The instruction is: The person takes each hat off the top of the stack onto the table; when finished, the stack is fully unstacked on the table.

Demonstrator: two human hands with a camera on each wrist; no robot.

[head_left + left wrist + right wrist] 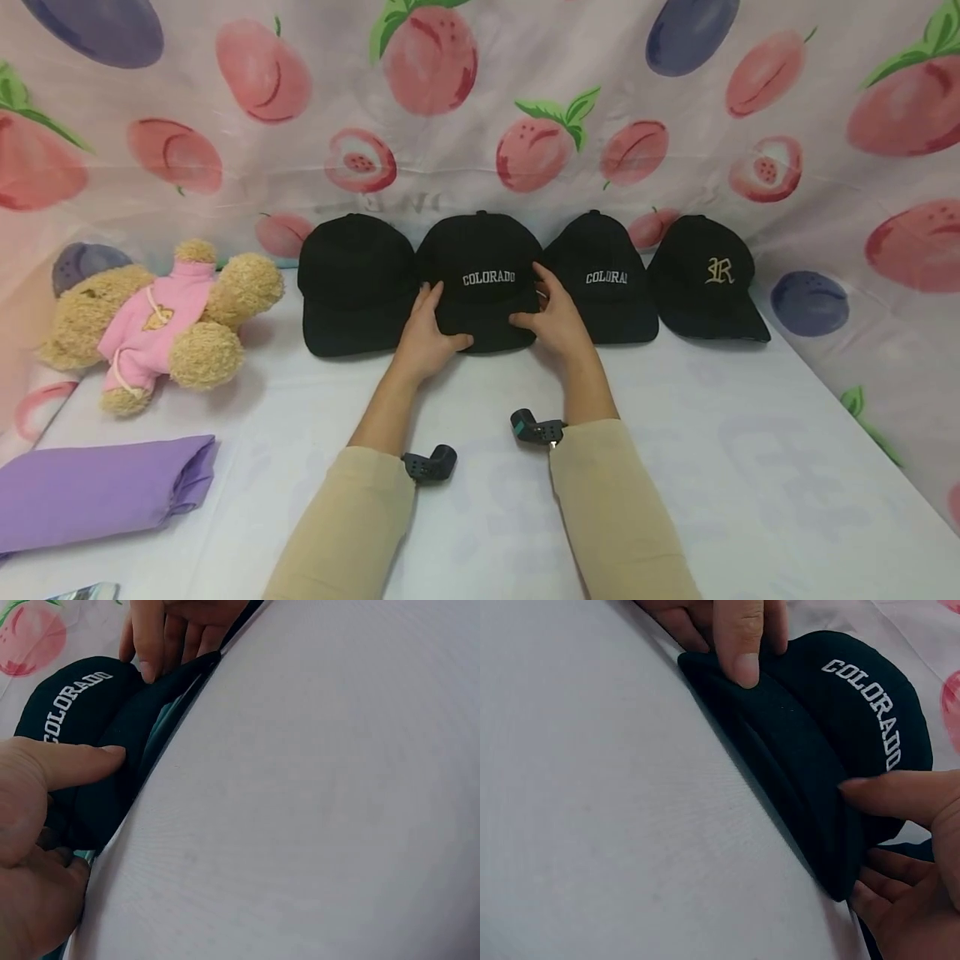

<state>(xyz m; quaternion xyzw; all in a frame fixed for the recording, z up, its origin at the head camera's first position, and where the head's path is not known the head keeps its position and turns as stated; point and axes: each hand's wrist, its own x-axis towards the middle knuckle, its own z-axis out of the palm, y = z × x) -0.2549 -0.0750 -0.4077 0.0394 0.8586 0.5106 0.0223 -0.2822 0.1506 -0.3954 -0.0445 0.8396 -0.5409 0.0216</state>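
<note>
A black baseball cap (480, 312) with white COLORADO lettering sits second from the left in a row of black caps. My left hand (427, 340) holds the left side of its brim, thumb on top. From the right, my right hand (561, 323) grips the brim's other side; in the right wrist view its thumb (900, 796) lies over the brim and the other fingers are at the edge. A plain black cap (352, 275) stands beside my left hand. Close by my right hand is another lettered cap (603, 304), its last letters hidden from view.
A black cap with a gold R (701, 283) ends the row at right. On the white table (480, 517), a teddy bear (161, 321) in pink lies at left. Folded purple cloth (97, 492) is nearer. A fruit-print curtain (480, 100) hangs behind the caps.
</note>
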